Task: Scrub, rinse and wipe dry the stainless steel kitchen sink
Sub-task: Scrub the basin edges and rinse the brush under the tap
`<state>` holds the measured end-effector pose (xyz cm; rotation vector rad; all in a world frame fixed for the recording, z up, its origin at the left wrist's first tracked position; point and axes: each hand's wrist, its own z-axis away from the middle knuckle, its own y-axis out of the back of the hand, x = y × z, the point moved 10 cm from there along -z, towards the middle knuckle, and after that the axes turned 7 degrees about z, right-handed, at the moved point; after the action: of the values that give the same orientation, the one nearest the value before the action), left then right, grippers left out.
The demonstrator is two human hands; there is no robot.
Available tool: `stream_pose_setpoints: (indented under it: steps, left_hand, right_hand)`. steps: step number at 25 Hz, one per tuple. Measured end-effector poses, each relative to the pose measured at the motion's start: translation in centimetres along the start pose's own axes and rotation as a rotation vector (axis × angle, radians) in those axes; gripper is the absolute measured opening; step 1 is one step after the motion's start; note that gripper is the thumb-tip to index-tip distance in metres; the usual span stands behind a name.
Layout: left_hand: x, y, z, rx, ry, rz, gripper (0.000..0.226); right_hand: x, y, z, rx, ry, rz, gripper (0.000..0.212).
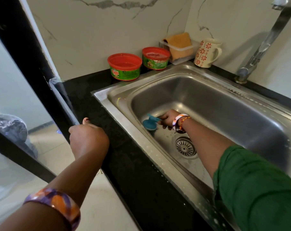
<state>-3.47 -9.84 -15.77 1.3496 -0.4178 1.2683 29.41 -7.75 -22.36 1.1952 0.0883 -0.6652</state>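
Observation:
The stainless steel sink (224, 104) is set into a black counter, with a round drain strainer (185, 147) in its floor. My right hand (168, 118) is down inside the basin, closed on the handle of a blue scrub brush (149, 123) whose head presses on the sink floor near the left wall. Soap flecks lie on the floor around the drain and along the rim. My left hand (87, 135) rests on the counter's left edge, fingers curled over that edge, thumb up.
Two green tubs of dish soap (124, 66) (155, 58) with red rims stand at the back left. An orange cloth (179, 45) lies in a clear tray, beside a floral mug (207, 52). The tap (264, 42) rises at the back right. A lined bin (9, 129) stands on the floor at left.

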Motion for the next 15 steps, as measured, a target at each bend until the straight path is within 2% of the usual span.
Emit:
stream_pose_setpoints:
  steps: [2,4,5,6,9,11,12,13,15]
  left_hand:
    - [0.3,-0.1,-0.3,-0.015,-0.03,-0.012,0.036]
    - [0.6,-0.1,-0.5,-0.02,-0.053,-0.025,0.037]
    - [0.6,-0.2,-0.6,-0.018,-0.053,-0.019,0.041]
    - [0.6,0.0,-0.7,-0.018,-0.048,-0.011,0.044]
    - [0.6,-0.2,-1.1,-0.041,-0.061,-0.02,0.042]
    - [0.7,-0.1,-1.3,-0.042,-0.069,-0.034,0.041]
    - [0.8,0.1,-1.1,-0.036,-0.059,-0.029,0.043]
    - [0.8,0.1,-1.0,-0.035,-0.059,-0.03,0.044]
    - [1.4,0.1,-0.7,-0.033,-0.086,-0.079,0.042]
  right_hand:
    - [4.2,2.9,-1.7,0.213,-0.144,0.033,0.033]
    - [9.4,5.8,-1.1,0.457,-0.391,0.038,0.033]
    - [10.9,6.2,-0.5,0.511,-0.475,0.017,0.033]
    - [10.8,5.6,-0.7,0.503,-0.466,-0.03,0.034]
    - [5.0,1.7,-2.0,0.299,-0.156,-0.224,0.035]
    - [1.4,-0.5,-1.7,0.148,0.028,-0.143,0.035]
    - [1.4,-0.6,-1.6,0.147,0.061,-0.05,0.035]
    - [2.7,0.7,-1.6,0.231,0.027,0.028,0.035]
    - [7.4,4.6,-0.3,0.412,-0.193,0.14,0.032]
